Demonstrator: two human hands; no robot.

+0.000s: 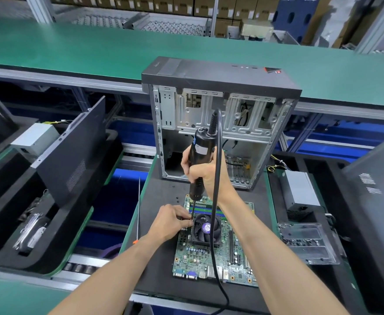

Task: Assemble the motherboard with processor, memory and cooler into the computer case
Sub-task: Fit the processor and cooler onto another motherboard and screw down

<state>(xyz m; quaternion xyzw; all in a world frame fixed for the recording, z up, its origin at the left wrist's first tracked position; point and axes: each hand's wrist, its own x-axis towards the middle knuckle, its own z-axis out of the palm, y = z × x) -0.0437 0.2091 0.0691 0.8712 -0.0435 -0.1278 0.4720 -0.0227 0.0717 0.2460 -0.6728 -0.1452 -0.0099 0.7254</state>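
- Left hand pinches the driver bit at the cooler's near-left corner.
- Motherboard lies flat on the black mat, cooler on top.
- Right hand grips the upright electric screwdriver.
- Open computer case stands just beyond.

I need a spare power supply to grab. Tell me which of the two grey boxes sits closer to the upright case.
The power supply on the right, its yellow wires beside the computer case. The other power supply lies far left, behind a leaning side panel.
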